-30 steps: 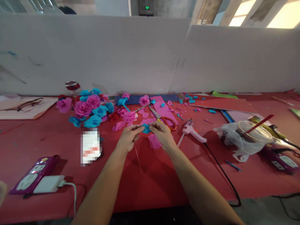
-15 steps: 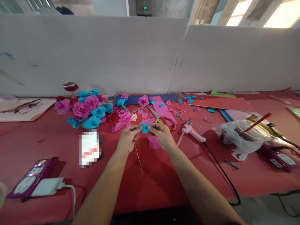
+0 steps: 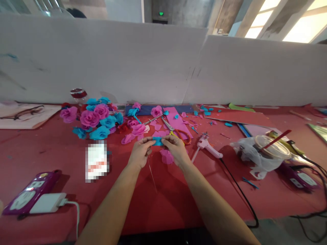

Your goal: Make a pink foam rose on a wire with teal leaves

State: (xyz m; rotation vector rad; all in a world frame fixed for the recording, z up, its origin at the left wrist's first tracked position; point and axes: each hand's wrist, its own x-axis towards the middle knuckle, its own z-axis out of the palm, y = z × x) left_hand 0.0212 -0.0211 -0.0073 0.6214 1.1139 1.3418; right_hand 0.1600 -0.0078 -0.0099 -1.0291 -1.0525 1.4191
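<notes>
A small blue paper piece (image 3: 157,141) is pinched between my left hand (image 3: 141,151) and my right hand (image 3: 175,148), one at each side of it. From beneath my left fingers a thin wire (image 3: 152,174) slants down; how it is held is hidden. Just below the blue piece lie pink paper petals (image 3: 167,156) on the red table. Scissors with orange and yellow handles (image 3: 183,135) rest right behind my right hand. Beyond my left hand is a pink paper flower (image 3: 138,129).
A pink glue gun (image 3: 211,148) with a black cord lies to the right. Blue and pink paper roses (image 3: 90,118) stand bunched at the left. Purple power strips (image 3: 33,190) sit at both sides. A lidded tub in a plastic bag (image 3: 272,147) is at the right; a white partition (image 3: 102,61) rises behind.
Both hands keep their pinch on the blue paper, which now looks flatter and more stretched out sideways. The camera view has shifted slightly.
</notes>
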